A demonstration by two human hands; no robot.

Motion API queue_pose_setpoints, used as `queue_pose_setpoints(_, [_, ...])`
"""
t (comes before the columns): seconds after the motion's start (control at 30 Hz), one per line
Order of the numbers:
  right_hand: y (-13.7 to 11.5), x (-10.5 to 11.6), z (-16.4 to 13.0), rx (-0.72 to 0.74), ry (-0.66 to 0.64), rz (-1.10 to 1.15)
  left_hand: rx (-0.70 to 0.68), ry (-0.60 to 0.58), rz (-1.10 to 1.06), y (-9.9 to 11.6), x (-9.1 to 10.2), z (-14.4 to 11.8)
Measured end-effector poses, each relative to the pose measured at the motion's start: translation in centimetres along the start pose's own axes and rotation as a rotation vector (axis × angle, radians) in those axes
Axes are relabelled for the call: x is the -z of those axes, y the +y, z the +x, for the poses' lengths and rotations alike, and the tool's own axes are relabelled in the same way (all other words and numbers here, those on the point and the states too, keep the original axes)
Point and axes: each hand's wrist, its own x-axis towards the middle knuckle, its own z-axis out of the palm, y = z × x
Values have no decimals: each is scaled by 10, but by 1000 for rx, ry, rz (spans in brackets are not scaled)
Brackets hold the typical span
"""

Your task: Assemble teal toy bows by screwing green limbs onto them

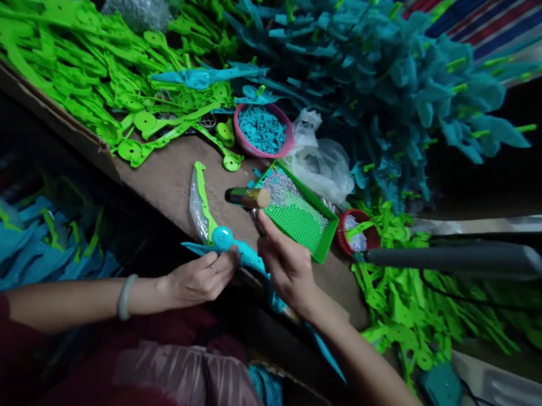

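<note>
Green mesh lines the tray (298, 224) at the middle of our worktop (163, 178), with a drift of small silvery bits heaped in its far corner; a pink bowl (263, 131) behind it is full of small teal pieces; a red bowl (354, 231) just right of the tray holds something pale and a green piece; a clear bag (319, 163) slumps between the bowls. Our left hand (200, 279) pinches a teal and green toy (216, 235) at the worktop's near edge, its green arm reaching away from us; our right hand (287, 262) grips a dark tool (248, 196) with a pale tip, held over the tray's near left corner. Green parts (83, 62) pile on the left, teal ones (385, 71) behind.
</note>
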Motion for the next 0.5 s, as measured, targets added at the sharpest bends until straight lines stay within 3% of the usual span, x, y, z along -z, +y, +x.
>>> queue_pose_setpoints(0.1, [7,-12,7,-37,-16,17,-20,6,0,-1,3,3])
queue_pose_setpoints(0.23, [15,-15,30,-159,-343,3,-32,-5,29,-4,6,7])
queue_pose_setpoints(0.27, [14,-11,31,-170,-373,18,-29,-11,33,-4,7,7])
queue_pose_setpoints(0.33, [7,3,23,-166,-307,57,-29,-26,37,-4,9,8])
queue_pose_setpoints(0.43, [-4,20,-3,-177,-19,83,-37,-28,45,-3,9,8])
queue_pose_setpoints(0.5, [-6,20,-19,-185,8,82,-45,-27,51,-3,9,8])
